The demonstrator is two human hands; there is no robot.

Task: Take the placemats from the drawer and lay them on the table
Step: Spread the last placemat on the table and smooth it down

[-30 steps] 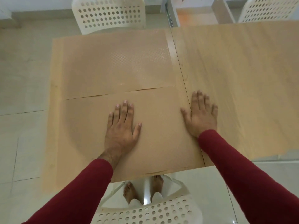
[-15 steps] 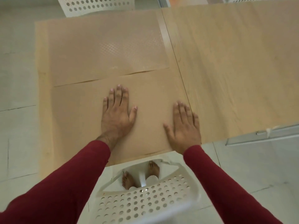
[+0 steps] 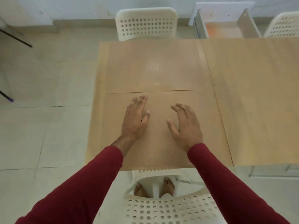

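Note:
Two tan placemats lie flat on the light wooden table (image 3: 252, 97), one behind the other. The near placemat (image 3: 158, 147) reaches to the table's front edge, and the far placemat (image 3: 152, 68) meets it along a thin seam. My left hand (image 3: 135, 120) and my right hand (image 3: 184, 125) are over the middle of the near placemat, fingers relaxed and slightly spread, holding nothing. Whether the palms touch the mat is unclear. An open drawer (image 3: 224, 21) shows beyond the table's far edge at the upper right.
A white perforated chair (image 3: 145, 23) stands at the far side, another (image 3: 284, 25) at the far right, and a third (image 3: 163, 206) is right below me at the near edge. Pale floor tiles lie to the left. The table's right half is bare wood.
My right hand has slid left from the near placemat's right edge onto its middle. My left hand has stayed on the mat. Both hands now look slightly lifted and more relaxed.

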